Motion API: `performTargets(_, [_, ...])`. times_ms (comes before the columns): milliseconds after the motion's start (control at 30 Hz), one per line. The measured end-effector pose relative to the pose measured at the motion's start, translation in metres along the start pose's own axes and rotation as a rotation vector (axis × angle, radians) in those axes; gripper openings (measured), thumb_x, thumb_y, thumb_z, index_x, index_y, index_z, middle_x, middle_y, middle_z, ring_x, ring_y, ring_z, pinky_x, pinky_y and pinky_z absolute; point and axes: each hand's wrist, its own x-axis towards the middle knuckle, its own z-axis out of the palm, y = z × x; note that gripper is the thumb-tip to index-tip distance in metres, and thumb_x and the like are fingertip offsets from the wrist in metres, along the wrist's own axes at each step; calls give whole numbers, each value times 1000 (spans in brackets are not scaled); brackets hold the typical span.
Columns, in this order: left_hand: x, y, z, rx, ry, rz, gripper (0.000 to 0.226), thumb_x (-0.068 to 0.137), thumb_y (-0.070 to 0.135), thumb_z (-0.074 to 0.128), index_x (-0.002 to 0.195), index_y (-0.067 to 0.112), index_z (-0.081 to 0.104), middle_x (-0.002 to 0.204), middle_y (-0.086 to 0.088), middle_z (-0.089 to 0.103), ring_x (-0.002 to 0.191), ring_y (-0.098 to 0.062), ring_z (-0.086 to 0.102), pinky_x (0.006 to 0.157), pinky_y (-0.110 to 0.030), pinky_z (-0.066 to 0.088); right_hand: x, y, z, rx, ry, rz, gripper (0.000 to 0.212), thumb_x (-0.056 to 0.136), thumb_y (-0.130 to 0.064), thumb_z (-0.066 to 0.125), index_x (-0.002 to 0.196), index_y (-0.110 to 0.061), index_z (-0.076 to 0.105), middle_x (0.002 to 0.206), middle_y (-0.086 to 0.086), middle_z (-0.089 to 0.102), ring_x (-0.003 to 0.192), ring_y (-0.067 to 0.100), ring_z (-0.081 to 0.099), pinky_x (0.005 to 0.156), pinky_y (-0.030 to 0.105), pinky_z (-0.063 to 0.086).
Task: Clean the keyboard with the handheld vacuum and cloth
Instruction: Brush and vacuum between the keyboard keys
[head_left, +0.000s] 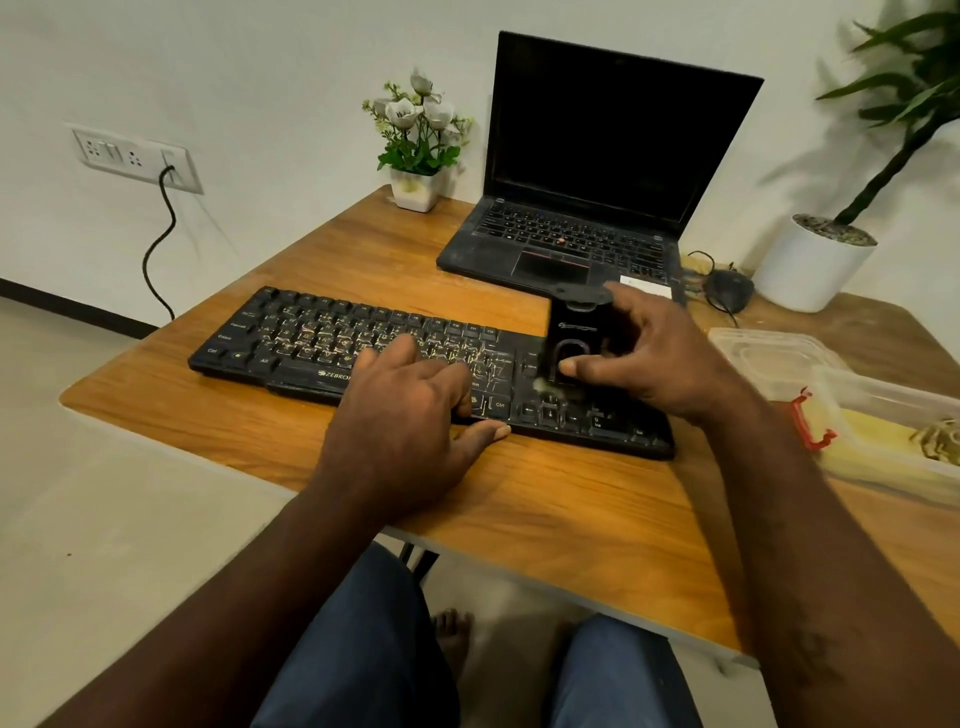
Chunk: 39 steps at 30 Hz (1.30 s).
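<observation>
You can read "ZEBRO", cut short by your left hand (410, 415), on the black plastic keyboard's (311, 332) near edge; its keys show "Ctrl" and "Alt".

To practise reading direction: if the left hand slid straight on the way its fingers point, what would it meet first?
The left hand rests on the black keyboard; past its far edge, probably the open black laptop. The black handheld vacuum looks just right of that line; depth is unclear.

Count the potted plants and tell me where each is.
2. The small flower pot stands at the back edge of the table, left of the laptop. The larger white pot stands right of the laptop, its plant cut off by the frame. No others show.
</observation>
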Motion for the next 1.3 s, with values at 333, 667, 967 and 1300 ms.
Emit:
performTargets(333, [0,1,0,-7,-3,8,40,82,70,58,75,31,51,74,11,61,82,-14,40,75,-40,39,0,-13,24,39,-7,-46,53,77,-21,91,124,-24,66,108,-2,74,97,14,73,83,38,64])
performTargets(667, [1,1,-1,4,-11,1,40,82,67,69,76,31,51,75,11,61,83,-13,38,76,-39,38,-14,0,-27,91,-82,47,43,76,-2,86,109,-23,68,100,4,78,91,16,77,75,25,62])
performTargets(967, [1,2,-2,2,-15,8,39,83,66,64,76,30,52,75,9,63,83,-15,40,75,-39,36,-7,3,-11,-55,79,-34,48,77,-19,90,117,-33,67,108,-5,75,100,11,72,89,44,63])
performTargets(1300, [1,3,-4,-19,-23,1,39,83,66,64,75,34,45,74,13,56,83,-14,38,75,-38,34,-4,-2,-4,-48,61,-85,43,78,-15,90,112,-29,66,104,-8,73,99,5,70,86,30,59])
